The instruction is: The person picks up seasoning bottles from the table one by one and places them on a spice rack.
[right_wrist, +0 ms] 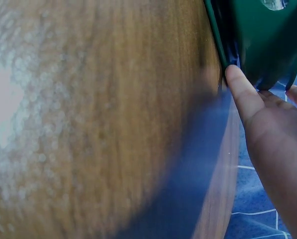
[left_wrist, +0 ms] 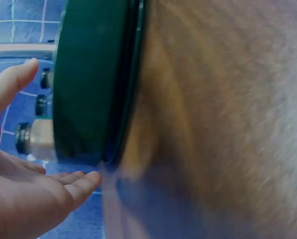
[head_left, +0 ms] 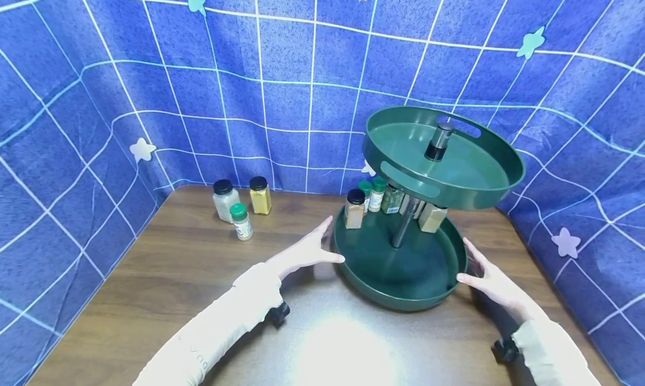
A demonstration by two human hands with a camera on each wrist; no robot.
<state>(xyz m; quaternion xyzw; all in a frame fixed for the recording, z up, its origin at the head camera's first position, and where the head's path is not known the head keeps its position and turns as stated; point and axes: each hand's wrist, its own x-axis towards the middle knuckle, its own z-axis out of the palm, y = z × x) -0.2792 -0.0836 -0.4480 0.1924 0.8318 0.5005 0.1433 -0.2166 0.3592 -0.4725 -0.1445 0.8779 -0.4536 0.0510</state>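
A dark green two-tier round tray stand [head_left: 403, 277] stands on the wooden table, its upper tier [head_left: 473, 156] raised on a metal post [head_left: 405, 223]. My left hand [head_left: 312, 249] is spread at the left side of the lower tier, thumb near the rim and fingers extended. In the left wrist view, the left fingertips [left_wrist: 93, 178] lie close beside the tier's outer wall. On the opposite side, my right hand [head_left: 491, 279] rests against the lower tier with fairly straight fingers. A spice jar with a black lid [head_left: 355, 209] stands inside the lower tier, near my left hand.
More jars stand along the lower tier's back, including a green-capped one [head_left: 377, 194] and a beige one [head_left: 432, 217], partly hidden by the upper tier. At the table's left are a white jar [head_left: 225, 201], a yellow jar [head_left: 260, 196] and a green-capped shaker [head_left: 242, 223]. Blue cloth [head_left: 282, 117] hangs behind.
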